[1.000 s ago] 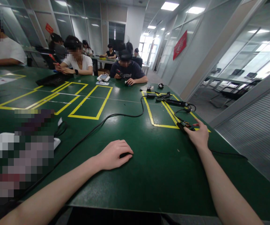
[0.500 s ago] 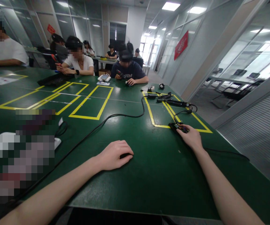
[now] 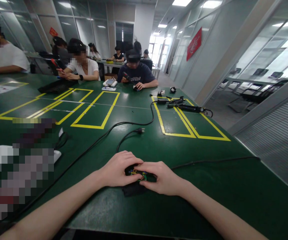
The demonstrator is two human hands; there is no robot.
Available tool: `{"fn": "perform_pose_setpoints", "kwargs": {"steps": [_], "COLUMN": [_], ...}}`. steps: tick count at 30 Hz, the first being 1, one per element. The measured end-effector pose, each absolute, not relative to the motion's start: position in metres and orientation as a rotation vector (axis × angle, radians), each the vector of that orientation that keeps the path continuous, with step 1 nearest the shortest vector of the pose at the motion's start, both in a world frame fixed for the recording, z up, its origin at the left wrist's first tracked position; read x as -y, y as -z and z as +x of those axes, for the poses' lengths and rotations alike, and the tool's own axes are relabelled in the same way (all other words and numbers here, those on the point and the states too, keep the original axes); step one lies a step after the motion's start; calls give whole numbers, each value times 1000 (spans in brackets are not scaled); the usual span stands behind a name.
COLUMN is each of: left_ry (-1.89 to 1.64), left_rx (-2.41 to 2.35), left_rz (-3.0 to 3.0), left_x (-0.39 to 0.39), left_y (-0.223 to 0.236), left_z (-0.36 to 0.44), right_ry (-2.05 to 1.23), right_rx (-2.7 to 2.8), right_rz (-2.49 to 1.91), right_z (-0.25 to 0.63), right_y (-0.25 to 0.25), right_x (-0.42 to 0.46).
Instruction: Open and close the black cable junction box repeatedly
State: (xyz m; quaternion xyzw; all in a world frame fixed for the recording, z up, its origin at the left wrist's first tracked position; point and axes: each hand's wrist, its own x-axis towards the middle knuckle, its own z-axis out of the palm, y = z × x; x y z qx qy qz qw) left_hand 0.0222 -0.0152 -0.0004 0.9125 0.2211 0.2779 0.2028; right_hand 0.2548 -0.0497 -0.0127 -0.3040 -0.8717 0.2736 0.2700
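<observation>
Both my hands meet near the front edge of the green table (image 3: 173,206). Between them lies a small black device (image 3: 137,174) with coloured wires showing inside it. My left hand (image 3: 120,168) curls round its left side, fingers closed over the top. Gripping its right side is my right hand (image 3: 162,178), fingers bent onto it. A black piece (image 3: 133,190) lies under the hands. From the device a thin black cord runs to a plug (image 3: 141,130) lying on the table.
Yellow tape rectangles (image 3: 95,110) mark the table. A long black cable (image 3: 134,123) crosses it. Tools and black parts (image 3: 183,107) lie at the far right. Several people sit at the far side. A pixelated area (image 3: 19,163) covers the left.
My right hand has pulled the small black device from the yellow rectangle at the right to the front centre, joining my left hand. Its cord and plug trailed along.
</observation>
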Motion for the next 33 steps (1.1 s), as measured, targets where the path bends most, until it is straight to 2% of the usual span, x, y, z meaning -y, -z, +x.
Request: {"fn": "perform_pose_setpoints", "kwargs": {"steps": [12,23,33], "left_ry": [-602,-739,-740], "left_rx": [-706,-809,-819], "left_rz": [2628,2663,2605], "left_x": [12,4,7], "left_y": [2,15,4], "left_z": [21,30,16], "right_ry": [-569,-482,-406], "right_rx": [2324,2410,2417], "right_rz": [-848,-880,-1062], "right_z": [259,255,250], "right_y": [16,14,13], "right_x": [45,44,47]}}
